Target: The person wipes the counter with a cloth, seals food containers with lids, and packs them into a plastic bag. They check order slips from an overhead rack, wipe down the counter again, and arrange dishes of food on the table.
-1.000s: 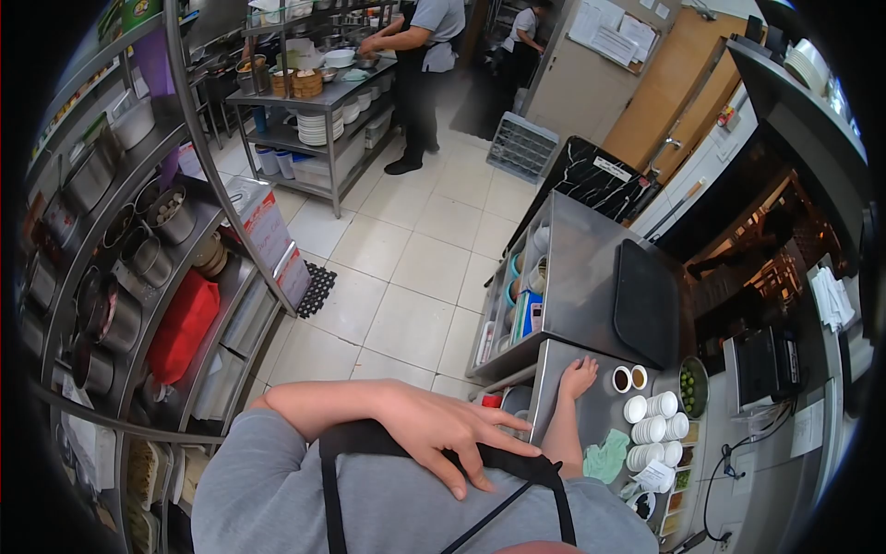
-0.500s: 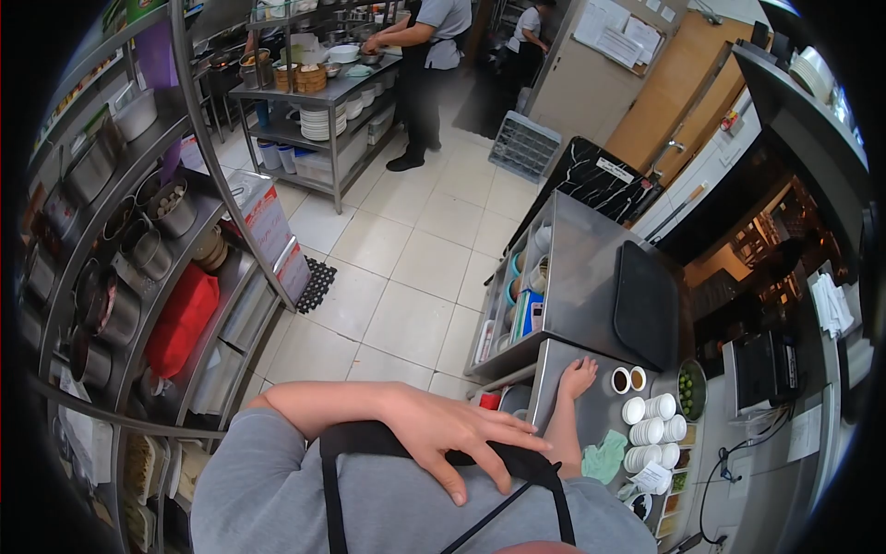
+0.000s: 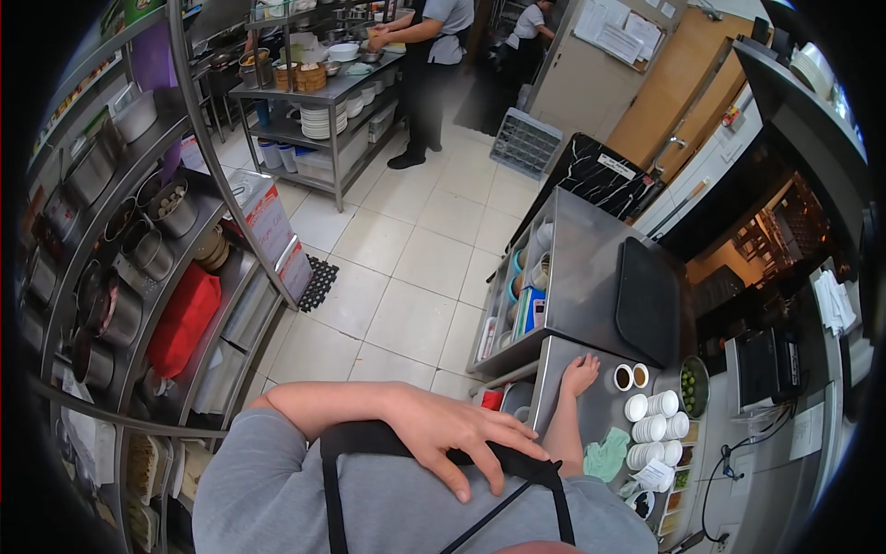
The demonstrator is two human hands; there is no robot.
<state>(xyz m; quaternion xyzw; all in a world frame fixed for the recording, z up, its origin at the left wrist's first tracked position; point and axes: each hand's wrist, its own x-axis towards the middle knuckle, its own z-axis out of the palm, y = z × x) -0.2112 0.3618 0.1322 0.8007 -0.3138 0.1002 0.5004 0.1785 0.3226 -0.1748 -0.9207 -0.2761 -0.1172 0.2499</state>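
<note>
My left hand (image 3: 466,436) lies spread over the front of my chest, touching the black apron strap (image 3: 369,438) and grey shirt (image 3: 268,489). Nothing is held in it. On the steel counter (image 3: 600,406) to the right rests my right hand (image 3: 580,374), its fingers loosely extended and empty. Close beside it stand two small cups of dark sauce (image 3: 624,376). A green cloth (image 3: 605,454) lies nearer to me, next to stacks of white cups (image 3: 649,428). Part of my right forearm is hidden by my body.
A black tray (image 3: 646,300) lies on the steel cabinet (image 3: 581,268) ahead right. A rack of pots (image 3: 148,249) lines the left. Tiled floor (image 3: 406,309) lies between. A co-worker (image 3: 434,55) stands at the far steel table (image 3: 355,88); another person (image 3: 528,28) is behind.
The view has shifted slightly. My hands stay in nearly the same places. The far co-worker's hands have moved up a little from the table, with something yellowish near them.
</note>
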